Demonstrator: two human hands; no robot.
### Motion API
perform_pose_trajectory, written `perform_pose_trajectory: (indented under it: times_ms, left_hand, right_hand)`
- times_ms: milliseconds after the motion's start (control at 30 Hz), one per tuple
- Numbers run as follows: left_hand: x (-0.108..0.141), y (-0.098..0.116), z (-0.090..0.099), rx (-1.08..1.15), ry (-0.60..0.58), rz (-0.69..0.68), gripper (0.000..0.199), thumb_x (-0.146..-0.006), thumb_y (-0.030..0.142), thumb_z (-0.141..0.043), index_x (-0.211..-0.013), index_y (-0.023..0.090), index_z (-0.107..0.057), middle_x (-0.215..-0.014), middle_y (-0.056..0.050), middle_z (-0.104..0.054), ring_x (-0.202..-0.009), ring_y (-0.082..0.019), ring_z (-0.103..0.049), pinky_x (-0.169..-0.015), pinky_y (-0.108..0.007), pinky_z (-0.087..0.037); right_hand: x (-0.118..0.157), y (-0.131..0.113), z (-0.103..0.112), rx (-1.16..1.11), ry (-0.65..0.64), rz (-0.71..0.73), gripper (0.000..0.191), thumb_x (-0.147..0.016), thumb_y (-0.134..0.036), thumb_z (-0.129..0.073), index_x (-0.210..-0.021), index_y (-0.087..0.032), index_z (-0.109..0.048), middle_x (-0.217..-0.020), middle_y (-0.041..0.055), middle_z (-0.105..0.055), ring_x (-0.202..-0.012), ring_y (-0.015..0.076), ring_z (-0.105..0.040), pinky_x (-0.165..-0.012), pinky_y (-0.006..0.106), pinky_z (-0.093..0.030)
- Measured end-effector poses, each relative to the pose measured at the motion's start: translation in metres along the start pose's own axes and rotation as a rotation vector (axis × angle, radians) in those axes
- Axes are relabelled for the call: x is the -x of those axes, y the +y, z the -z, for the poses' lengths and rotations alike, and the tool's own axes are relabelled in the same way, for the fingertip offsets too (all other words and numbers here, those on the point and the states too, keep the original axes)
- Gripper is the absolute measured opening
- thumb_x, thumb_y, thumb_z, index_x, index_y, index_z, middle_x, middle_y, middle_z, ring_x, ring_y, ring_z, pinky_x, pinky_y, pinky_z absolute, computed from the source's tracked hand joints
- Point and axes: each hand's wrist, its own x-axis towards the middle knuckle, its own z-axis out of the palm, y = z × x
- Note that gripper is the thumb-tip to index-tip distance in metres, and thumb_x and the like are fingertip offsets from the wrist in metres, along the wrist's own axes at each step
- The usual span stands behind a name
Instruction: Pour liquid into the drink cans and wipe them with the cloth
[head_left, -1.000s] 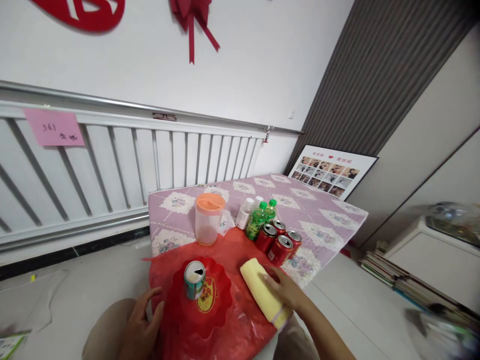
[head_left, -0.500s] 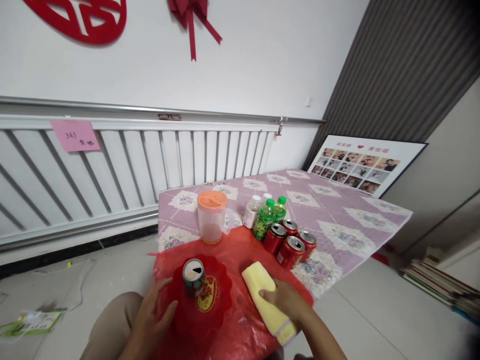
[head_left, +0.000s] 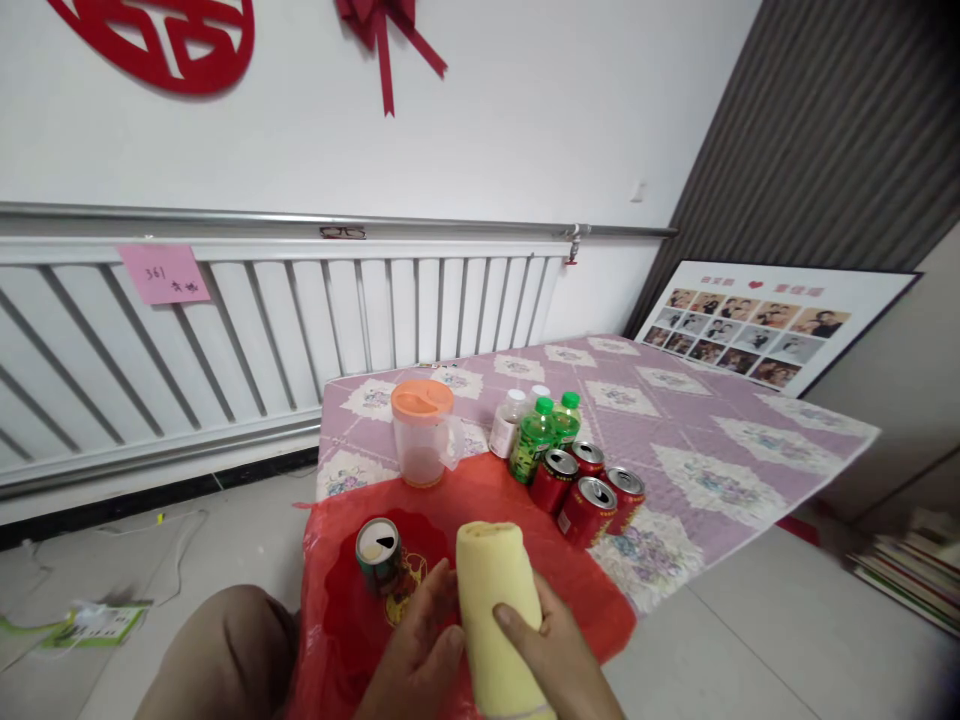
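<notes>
My right hand (head_left: 551,640) grips a rolled pale yellow towel (head_left: 495,600) from its right side, thumb across the front. The roll stands tilted over the red plastic sheet, its coiled end facing away from me. My left hand (head_left: 424,640) is at the roll's left side, fingers apart and thumb up; whether its fingertips touch the towel I cannot tell. Beyond that hand, an opened green drink can (head_left: 379,555) stands in a red scalloped tray (head_left: 341,590) with a yellow printed design. The tray's near part is partly hidden by my left hand.
A clear pitcher with an orange lid (head_left: 422,430) stands behind the tray. To the right are green-capped bottles (head_left: 532,440), white-capped bottles (head_left: 506,425) and several red cans (head_left: 589,510). A red plastic sheet (head_left: 592,600) covers the near end of the flowered tablecloth (head_left: 675,420).
My right hand has lifted the towel and swung it left and more upright. My left hand has moved right, from the tray's left edge to the towel's side. The view has shifted slightly.
</notes>
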Motion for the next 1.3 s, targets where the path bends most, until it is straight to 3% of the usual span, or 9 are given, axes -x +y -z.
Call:
perform_pose_trajectory:
  times_ms: [133,300,433,533,667,833,1000,1133,1300]
  left_hand:
    - [-0.009,0.0,-0.022,0.04,-0.014,0.093,0.066,-0.077,0.055,-0.069,-0.132,0.021,-0.056,-0.124,-0.014,-0.07,-0.116,-0.033,-0.064,-0.1,-0.046,-0.051]
    - [-0.016,0.004,-0.017,0.034,0.035,0.094,0.072,-0.073,0.044,-0.071,-0.135,0.018,-0.048,-0.116,-0.014,-0.072,-0.104,-0.029,-0.067,-0.095,-0.041,-0.052]
    - [-0.017,0.014,-0.013,0.037,0.073,0.1,0.07,-0.069,0.041,-0.069,-0.133,0.02,-0.049,-0.124,-0.014,-0.068,-0.109,-0.03,-0.066,-0.091,-0.039,-0.053]
    - [-0.017,0.016,-0.013,0.039,0.078,0.138,0.07,-0.069,0.039,-0.066,-0.133,0.019,-0.047,-0.123,-0.015,-0.068,-0.105,-0.03,-0.067,-0.088,-0.041,-0.055]
    - [-0.018,0.011,-0.015,-0.016,0.102,0.139,0.068,-0.069,0.035,-0.063,-0.133,0.017,-0.048,-0.118,-0.015,-0.069,-0.101,-0.03,-0.068,-0.088,-0.042,-0.054]
    - [-0.021,-0.004,-0.014,-0.121,0.211,0.09,0.068,-0.073,0.031,-0.062,-0.138,0.017,-0.045,-0.142,-0.017,-0.056,-0.128,-0.032,-0.055,-0.108,-0.045,-0.045]
    - [-0.015,-0.024,0.014,-0.244,0.125,-0.127,0.07,-0.084,0.032,-0.057,-0.148,0.019,-0.032,-0.152,-0.019,-0.045,-0.134,-0.031,-0.052,-0.11,-0.049,-0.045]
    - [-0.011,-0.022,0.056,-0.652,0.369,-0.308,0.062,-0.084,0.025,-0.061,-0.143,0.026,-0.042,-0.151,-0.013,-0.048,-0.141,-0.032,-0.045,-0.117,-0.056,-0.037]
    - [-0.028,-0.018,0.095,-0.932,0.483,-0.345,0.065,-0.076,0.023,-0.066,-0.138,0.024,-0.047,-0.141,-0.014,-0.056,-0.135,-0.035,-0.051,-0.113,-0.061,-0.038]
  right_hand:
    - [0.008,0.008,-0.02,-0.062,-0.043,-0.014,0.053,-0.073,-0.049,-0.073,-0.119,-0.023,-0.066,-0.109,0.0091,-0.077,-0.101,0.0345,-0.07,-0.085,0.045,-0.056]
    - [-0.006,-0.001,-0.019,0.11,-0.009,0.158,0.046,-0.076,-0.042,-0.071,-0.119,-0.024,-0.067,-0.121,0.0107,-0.07,-0.118,0.0343,-0.061,-0.103,0.047,-0.047]
    - [-0.016,-0.01,-0.009,-0.128,-0.351,0.056,0.071,-0.074,-0.055,-0.075,-0.135,-0.024,-0.056,-0.126,0.0122,-0.068,-0.114,0.0336,-0.063,-0.099,0.048,-0.05]
    - [-0.015,-0.003,-0.006,-0.384,-0.537,-0.038,0.083,-0.063,-0.067,-0.08,-0.132,-0.025,-0.06,-0.119,0.0131,-0.072,-0.114,0.0366,-0.064,-0.095,0.049,-0.052]
    - [-0.013,0.012,-0.008,-0.48,-0.561,-0.083,0.071,-0.061,-0.066,-0.082,-0.116,-0.023,-0.069,-0.112,0.0137,-0.075,-0.115,0.0381,-0.064,-0.097,0.051,-0.05]
    - [-0.022,0.013,-0.014,-0.512,-0.403,-0.091,0.058,-0.062,-0.047,-0.088,-0.111,-0.023,-0.07,-0.111,0.01,-0.076,-0.111,0.034,-0.067,-0.1,0.049,-0.05]
    - [-0.033,0.005,-0.02,-0.52,-0.265,-0.148,0.055,-0.067,-0.045,-0.085,-0.113,-0.02,-0.067,-0.108,0.01,-0.077,-0.095,0.0293,-0.073,-0.085,0.042,-0.057]
    - [-0.048,0.003,-0.026,-0.506,-0.154,-0.179,0.052,-0.074,-0.046,-0.08,-0.114,-0.019,-0.062,-0.1,0.0091,-0.078,-0.081,0.0253,-0.074,-0.069,0.035,-0.058]
    - [-0.07,0.007,-0.035,-0.375,-0.192,-0.156,0.052,-0.077,-0.046,-0.074,-0.119,-0.02,-0.058,-0.109,0.0117,-0.076,-0.091,0.0284,-0.074,-0.071,0.037,-0.059]
